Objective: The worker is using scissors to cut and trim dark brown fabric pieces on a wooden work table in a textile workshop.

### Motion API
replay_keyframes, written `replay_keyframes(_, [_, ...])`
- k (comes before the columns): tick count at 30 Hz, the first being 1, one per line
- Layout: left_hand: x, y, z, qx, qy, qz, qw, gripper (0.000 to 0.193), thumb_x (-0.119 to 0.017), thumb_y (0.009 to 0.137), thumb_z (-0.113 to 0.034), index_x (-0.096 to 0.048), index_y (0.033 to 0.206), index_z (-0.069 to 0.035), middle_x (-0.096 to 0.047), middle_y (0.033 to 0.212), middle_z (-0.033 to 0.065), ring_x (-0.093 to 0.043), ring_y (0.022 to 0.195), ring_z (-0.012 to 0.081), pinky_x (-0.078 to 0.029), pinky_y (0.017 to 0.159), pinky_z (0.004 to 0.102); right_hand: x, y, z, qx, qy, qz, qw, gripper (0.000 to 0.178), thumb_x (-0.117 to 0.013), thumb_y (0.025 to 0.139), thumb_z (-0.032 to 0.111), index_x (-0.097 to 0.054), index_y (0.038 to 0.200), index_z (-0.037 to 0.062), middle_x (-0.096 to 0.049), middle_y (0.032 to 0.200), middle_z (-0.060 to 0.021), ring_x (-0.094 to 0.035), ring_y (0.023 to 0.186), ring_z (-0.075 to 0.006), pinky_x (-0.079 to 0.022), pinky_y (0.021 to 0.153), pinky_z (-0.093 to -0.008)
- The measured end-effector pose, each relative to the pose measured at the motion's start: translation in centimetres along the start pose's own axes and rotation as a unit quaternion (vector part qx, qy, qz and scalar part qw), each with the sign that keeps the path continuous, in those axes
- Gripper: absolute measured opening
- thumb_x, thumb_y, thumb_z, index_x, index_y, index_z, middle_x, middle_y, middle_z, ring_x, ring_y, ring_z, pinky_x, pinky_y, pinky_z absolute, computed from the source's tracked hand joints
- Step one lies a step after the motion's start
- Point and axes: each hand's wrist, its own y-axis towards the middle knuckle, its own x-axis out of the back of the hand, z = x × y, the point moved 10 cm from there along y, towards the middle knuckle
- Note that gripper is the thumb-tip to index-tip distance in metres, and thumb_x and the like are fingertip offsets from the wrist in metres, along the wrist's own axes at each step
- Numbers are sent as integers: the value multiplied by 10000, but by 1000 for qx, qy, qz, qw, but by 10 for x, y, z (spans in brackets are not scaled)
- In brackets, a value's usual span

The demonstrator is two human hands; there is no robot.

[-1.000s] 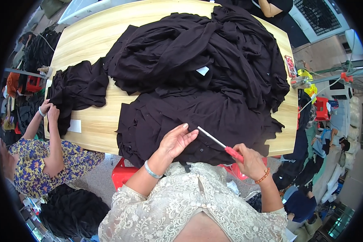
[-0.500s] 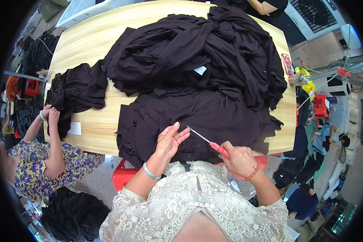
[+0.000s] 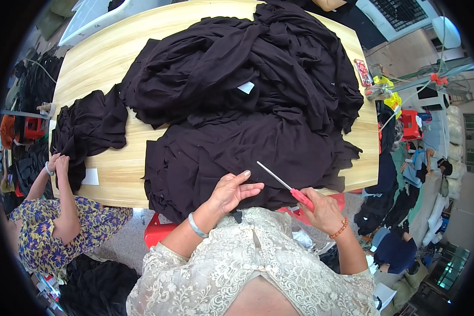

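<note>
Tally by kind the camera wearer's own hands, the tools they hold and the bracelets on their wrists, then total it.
Hands: 2 (left hand, right hand)
Tools: 1 (red-handled tool, in the right hand)
Bracelets: 2 (pale bangle, orange beaded bracelet)
Total: 5

I see a lt-wood table (image 3: 105,58), brightly lit, w/ a red stool (image 3: 157,230) by its nr edge & grey flr (image 3: 133,238) below. Over on the R: dull greyish wall (image 3: 464,197), greenish-paned window (image 3: 452,271), 2nd red stool (image 3: 411,126) past the table's R side.
</note>
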Motion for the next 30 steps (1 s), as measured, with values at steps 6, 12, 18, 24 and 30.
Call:
replay_keyframes(6, [11, 10, -7, -41, 26, -44, 998, 188, -601, 922, -84, -579, 799, 56, -638, 861, 216, -669, 915, 394, -592, 801, 455, -8, -34, -13, -43, -102, 72, 991, 232, -628, 856, 251, -563, 1011, 91, -629, 682, -183, -639, 679, -385, -493, 619, -477])
replay_keyframes(12, [4, 8, -9, -43, 54, -36, 997, 235, -612, 925, -132, -588, 783, 54, -648, 800, 209, -691, 860, 355, -605, 759, 404, -19, -25, -7, -59, -92, 77, 991, 290, -636, 841, 267, -553, 1061, 97, -627, 702, -187, -631, 707, -408, -483, 652, -498])
replay_keyframes(18, [10, -6, -8, 14, 299, -46, 953, 311, -680, 884, -196, -556, 1079, 13, -570, 657, 14, -607, 541, 120, -475, 461, 206, -12, -34, -9, -50, -67, 61, 995, 228, -623, 863, 240, -556, 1008, 79, -643, 732, -178, -642, 722, -385, -494, 642, -477])
replay_keyframes(24, [17, -23, 10, -58, 462, -7, 885, 354, -739, 777, -55, -597, 1090, 30, -667, 897, 52, -591, 751, 66, -488, 681, 227, -18, -42, -10, -47, -38, 39, 997, 210, -623, 852, 188, -552, 1004, 62, -650, 788, -163, -638, 768, -380, -497, 668, -468])
replay_keyframes(30, [7, -19, -2, -189, 598, -51, 777, 322, -762, 732, -158, -660, 991, 3, -654, 788, 49, -523, 599, 96, -448, 585, 261, -25, -46, -13, -37, -46, 60, 997, 223, -621, 854, 209, -556, 1007, 61, -650, 780, -186, -640, 742, -396, -501, 657, -488])
